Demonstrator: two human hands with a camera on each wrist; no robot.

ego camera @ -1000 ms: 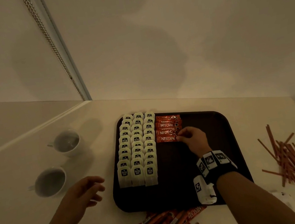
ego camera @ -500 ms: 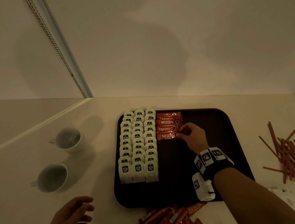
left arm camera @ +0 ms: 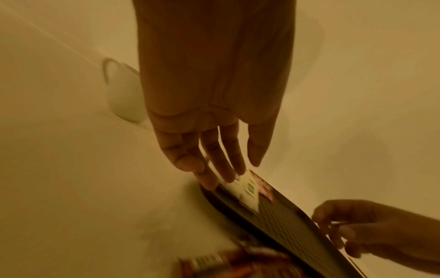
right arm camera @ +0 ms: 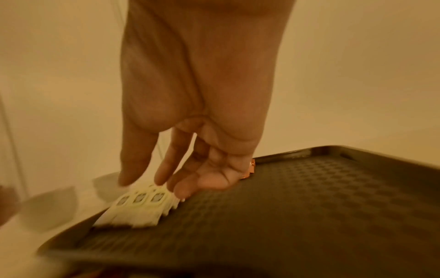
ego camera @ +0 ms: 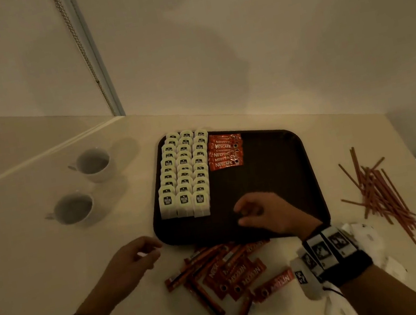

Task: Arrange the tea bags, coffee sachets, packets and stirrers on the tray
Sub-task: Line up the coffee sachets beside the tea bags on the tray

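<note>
Red coffee sachets (ego camera: 225, 151) sit stacked beside the tea bags (ego camera: 183, 174) on the tray (ego camera: 281, 172), so the right hand (ego camera: 264, 215) hovers empty, fingers loosely curled, seemingly bound for the loose sachets (ego camera: 230, 273) on the table (ego camera: 53, 262), while the left hand (ego camera: 128, 263) waits relaxed alongside.

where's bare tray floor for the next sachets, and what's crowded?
Bare: tray floor right of the tea bags, nearside of the placed sachets, out to the right rim; right hand hovers over its near part. Crowded: tray's left columns, loose sachets off the near edge.
</note>
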